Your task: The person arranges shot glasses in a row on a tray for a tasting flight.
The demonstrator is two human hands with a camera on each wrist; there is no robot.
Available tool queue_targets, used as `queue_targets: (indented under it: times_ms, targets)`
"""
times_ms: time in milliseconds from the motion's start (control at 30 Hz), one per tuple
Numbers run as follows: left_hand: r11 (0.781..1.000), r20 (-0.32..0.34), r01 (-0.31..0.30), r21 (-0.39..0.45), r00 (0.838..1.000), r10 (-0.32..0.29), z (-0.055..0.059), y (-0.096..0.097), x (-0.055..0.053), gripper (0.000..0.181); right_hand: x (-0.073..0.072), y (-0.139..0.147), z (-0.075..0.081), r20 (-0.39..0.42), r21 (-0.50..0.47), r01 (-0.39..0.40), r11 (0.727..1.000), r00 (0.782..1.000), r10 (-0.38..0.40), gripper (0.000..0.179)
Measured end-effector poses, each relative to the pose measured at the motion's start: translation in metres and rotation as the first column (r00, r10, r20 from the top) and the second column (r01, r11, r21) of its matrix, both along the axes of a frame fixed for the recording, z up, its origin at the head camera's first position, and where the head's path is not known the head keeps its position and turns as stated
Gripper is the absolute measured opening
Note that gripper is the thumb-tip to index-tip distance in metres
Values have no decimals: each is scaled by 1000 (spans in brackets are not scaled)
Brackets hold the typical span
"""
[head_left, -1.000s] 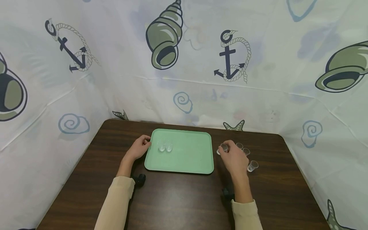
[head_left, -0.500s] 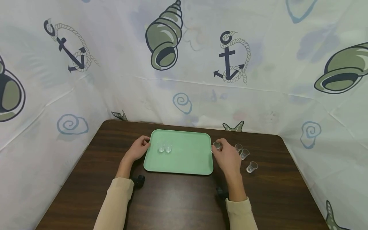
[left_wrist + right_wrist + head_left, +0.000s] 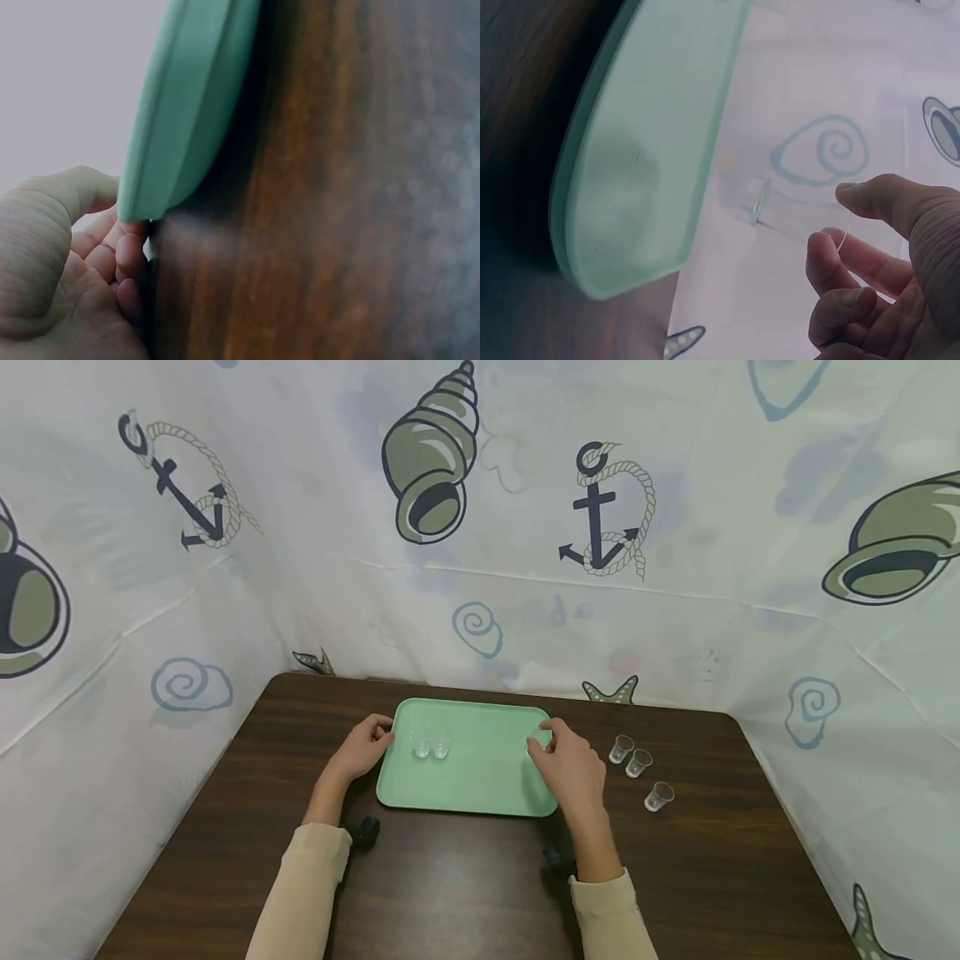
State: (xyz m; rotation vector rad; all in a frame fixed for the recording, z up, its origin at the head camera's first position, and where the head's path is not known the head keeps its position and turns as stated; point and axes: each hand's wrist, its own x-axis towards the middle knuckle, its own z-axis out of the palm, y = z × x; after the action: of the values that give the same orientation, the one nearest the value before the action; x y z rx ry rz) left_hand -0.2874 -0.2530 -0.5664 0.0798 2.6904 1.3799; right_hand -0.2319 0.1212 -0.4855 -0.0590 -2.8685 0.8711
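Observation:
My left hand [image 3: 360,750] holds the left rim of a green tray [image 3: 480,781]; the left wrist view has the thumb at the rim and curled fingers beneath it. A small clear plastic cup [image 3: 757,201] is pinched near its mouth between the thumb and fingers of my right hand [image 3: 572,768]. That hand is over the tray's right edge, and in the head view the cup barely shows against the green. Two more clear cups, one [image 3: 422,748] beside the other [image 3: 441,748], stand close together on the tray's left part.
Right of the tray, three clear cups sit on the dark wooden table [image 3: 480,877]: a far one [image 3: 621,749], a middle one [image 3: 639,763] and a nearer one [image 3: 660,797]. A printed cloth [image 3: 337,593] hangs behind the table and along its sides.
My right hand has carried its cup leftward from beside the other cups on the table to above the tray's right edge. My left hand stays at the tray's left rim.

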Motion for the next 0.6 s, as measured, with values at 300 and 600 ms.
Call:
queue_targets:
  times_ms: [300,600]
  targets:
    - [1000,-3,-8,-5,1000,8,-2,-1,0,43,-1,-23,1,-3,-3,-24,1000,1000,24,39]
    - [1000,-7,-4,-4,1000,4,-2,0,-1,41,-3,-41,2,-2,12,-58,998,998,58,38]
